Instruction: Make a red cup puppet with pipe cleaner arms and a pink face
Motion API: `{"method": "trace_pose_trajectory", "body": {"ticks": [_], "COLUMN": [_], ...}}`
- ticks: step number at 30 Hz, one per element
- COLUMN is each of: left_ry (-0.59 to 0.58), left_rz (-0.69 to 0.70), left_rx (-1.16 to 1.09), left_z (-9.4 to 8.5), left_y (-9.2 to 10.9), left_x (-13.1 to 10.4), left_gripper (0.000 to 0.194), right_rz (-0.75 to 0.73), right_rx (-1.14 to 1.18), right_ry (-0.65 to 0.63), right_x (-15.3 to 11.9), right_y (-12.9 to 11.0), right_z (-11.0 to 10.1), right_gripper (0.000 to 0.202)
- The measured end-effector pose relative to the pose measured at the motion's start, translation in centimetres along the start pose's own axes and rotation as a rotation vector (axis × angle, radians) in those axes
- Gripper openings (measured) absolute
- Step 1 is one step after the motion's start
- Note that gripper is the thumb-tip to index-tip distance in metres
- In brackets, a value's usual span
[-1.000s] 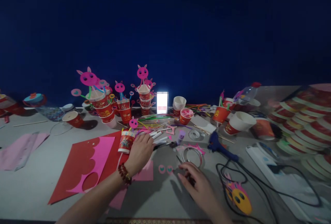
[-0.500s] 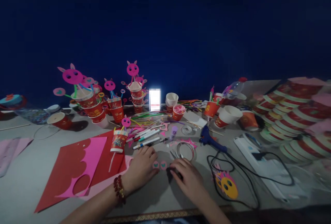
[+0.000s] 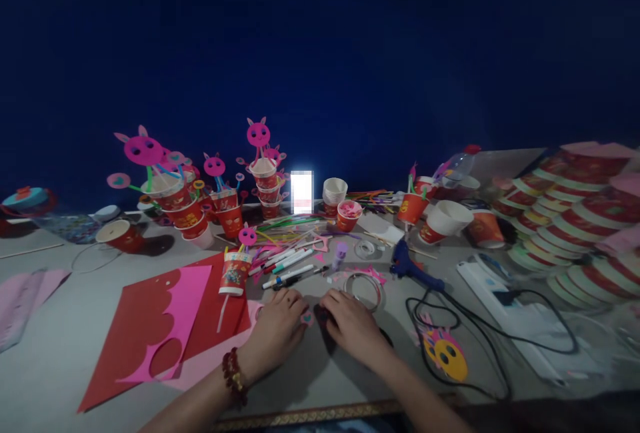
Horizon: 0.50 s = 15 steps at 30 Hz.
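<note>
My left hand (image 3: 280, 326) rests palm down on the table, finger and thumb apart. At its fingertips lies a small pink paper disc (image 3: 307, 318) with a teal heart. Opposite, my right hand (image 3: 353, 326) is bent down, its finger and thumb around a second such disc (image 3: 323, 313), mostly in shadow. A dark curved thing (image 3: 386, 337) shows beside my right wrist; I cannot make out its kind. Just beyond that hand lie a tape roll (image 3: 363, 291) and pink paper scraps (image 3: 375, 275).
Markers (image 3: 287, 276), a purple glue stick (image 3: 339, 255) and a decorated cup (image 3: 234, 273) stand or lie ahead. Red card (image 3: 113, 346) is at left. A blue glue gun (image 3: 415, 269), its black cord, yellow paper faces (image 3: 450, 358) and a white power strip (image 3: 510, 326) lie right.
My right hand has moved forward and left, over the right-hand disc, which it now largely covers. My left hand has shifted slightly; the whole view has moved a little.
</note>
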<state>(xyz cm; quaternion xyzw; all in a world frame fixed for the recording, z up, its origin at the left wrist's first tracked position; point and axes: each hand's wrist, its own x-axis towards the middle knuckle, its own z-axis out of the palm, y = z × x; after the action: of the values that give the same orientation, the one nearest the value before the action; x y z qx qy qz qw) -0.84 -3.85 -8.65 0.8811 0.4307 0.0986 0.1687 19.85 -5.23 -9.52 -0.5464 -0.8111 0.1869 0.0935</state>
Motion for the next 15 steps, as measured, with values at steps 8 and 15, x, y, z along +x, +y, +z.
{"method": "trace_pose_trajectory", "body": {"ticks": [8,15], "left_ry": [0.064,0.114], "left_rz": [-0.005,-0.027], "left_rx": [-0.245,-0.671], "left_z": [1.0,0.4], "left_y": [0.3,0.6], "left_x": [0.8,0.3], "left_gripper": [0.013,0.015], "right_rz": [-0.025,-0.164], "right_rx": [0.328,0.718], "right_ry": [0.080,0.176], "right_x": [-0.2,0.1], "right_y": [0.7,1.4], "right_z": [-0.5,0.1], "right_gripper": [0.024,0.008]}}
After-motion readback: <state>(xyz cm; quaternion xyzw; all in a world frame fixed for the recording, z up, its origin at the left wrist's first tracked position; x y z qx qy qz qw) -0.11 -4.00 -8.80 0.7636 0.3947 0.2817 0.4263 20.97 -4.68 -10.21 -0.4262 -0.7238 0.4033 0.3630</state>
